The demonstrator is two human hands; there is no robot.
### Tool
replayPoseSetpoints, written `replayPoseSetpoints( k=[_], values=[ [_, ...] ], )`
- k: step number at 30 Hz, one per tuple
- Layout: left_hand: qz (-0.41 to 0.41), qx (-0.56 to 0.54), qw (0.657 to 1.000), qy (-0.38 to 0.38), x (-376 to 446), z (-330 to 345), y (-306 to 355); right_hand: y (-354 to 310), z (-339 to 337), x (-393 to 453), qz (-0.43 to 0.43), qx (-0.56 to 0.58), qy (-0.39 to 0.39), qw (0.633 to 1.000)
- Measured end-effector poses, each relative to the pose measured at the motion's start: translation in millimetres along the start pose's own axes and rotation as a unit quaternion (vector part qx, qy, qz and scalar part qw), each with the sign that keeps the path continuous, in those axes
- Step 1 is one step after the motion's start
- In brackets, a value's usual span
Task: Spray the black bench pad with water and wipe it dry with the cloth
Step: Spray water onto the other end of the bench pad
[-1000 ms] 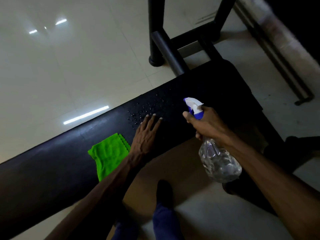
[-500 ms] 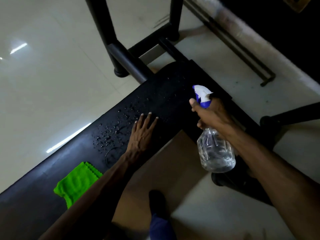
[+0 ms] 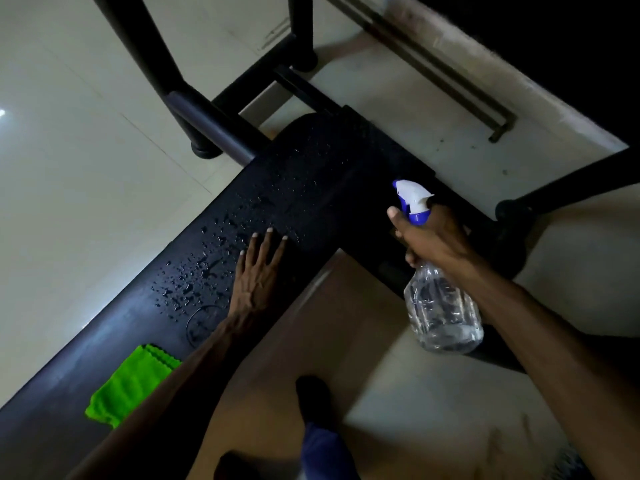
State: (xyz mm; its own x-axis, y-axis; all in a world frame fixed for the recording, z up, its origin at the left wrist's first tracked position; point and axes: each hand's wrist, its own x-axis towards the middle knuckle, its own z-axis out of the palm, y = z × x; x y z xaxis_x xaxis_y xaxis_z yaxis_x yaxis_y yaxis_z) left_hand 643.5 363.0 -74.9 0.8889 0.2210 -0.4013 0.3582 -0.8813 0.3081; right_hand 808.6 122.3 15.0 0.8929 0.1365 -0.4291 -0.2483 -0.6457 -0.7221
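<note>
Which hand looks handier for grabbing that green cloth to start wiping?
Probably the left hand. It lies flat and empty on the wet bench pad, on the same side as the green cloth. The right hand is wrapped around the spray bottle.

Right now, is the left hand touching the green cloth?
Apart. The head view shows the left hand flat on the wet black bench pad, while the green cloth lies farther back along the pad beside the forearm, clear of the fingers.
</note>
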Motion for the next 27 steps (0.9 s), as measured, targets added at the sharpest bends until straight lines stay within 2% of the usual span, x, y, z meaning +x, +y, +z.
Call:
replayPoseSetpoints(
  k=[8, 15, 20, 23, 27],
  values=[
    [0.005, -0.031, 0.999, 0.036, -29, 3, -12, -1, 27, -41, 0.031, -0.070, -0.044, 0.996],
    [-0.026, -0.033, 0.997, 0.058, -90, 8, -43, -10, 67, -93, -0.018, -0.102, -0.117, 0.988],
    [-0.042, -0.019, 0.997, 0.070, -127, 11, -57, 1, 97, -124, -0.019, -0.089, -0.163, 0.982],
    [-0.041, -0.010, 0.997, 0.061, -143, 16, -64, 11, 112, -142, -0.032, -0.136, -0.199, 0.970],
    [-0.040, -0.054, 0.994, 0.085, -159, 17, -73, 9, 124, -160, -0.045, -0.126, -0.238, 0.962]
  ],
)
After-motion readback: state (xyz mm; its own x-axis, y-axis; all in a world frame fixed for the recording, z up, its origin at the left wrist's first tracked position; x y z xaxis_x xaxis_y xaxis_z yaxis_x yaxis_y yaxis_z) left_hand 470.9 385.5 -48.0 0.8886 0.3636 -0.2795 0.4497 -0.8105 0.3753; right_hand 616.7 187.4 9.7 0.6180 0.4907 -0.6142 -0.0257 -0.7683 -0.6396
